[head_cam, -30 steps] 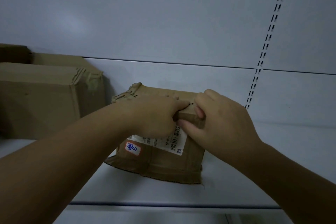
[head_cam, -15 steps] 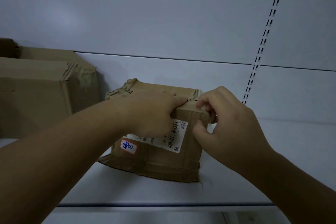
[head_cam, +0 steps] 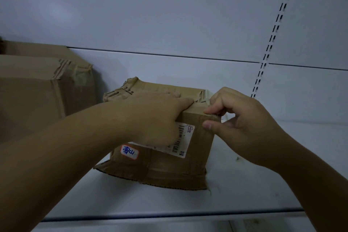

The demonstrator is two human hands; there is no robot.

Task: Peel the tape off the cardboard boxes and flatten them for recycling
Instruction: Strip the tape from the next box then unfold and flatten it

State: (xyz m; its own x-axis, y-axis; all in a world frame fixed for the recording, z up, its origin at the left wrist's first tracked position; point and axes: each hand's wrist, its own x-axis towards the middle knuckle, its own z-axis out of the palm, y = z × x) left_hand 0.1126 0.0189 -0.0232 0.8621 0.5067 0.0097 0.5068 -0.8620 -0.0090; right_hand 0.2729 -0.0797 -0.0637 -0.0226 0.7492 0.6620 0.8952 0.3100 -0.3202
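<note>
While the small cardboard box (head_cam: 160, 167) sits on the white shelf (head_cam: 244, 194), the left hand (head_cam: 156, 117) lies flat across its top front edge, grip relaxed, thumb down over the shipping label (head_cam: 185, 143). Right hand (head_cam: 243, 124) has a pinching grip on the brown tape (head_cam: 211, 116) at the box's top right corner. Bigger cardboard box (head_cam: 33, 96) sits off to the left.

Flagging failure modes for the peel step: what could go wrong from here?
1. The right hand pinches only a small bit of tape at the small box's top right corner, so the strip may tear off short.
2. The left hand presses on the top. A hard pull could slide or tip the box on the smooth shelf.
3. The frayed top edge suggests cardboard may rip away with the tape.
</note>
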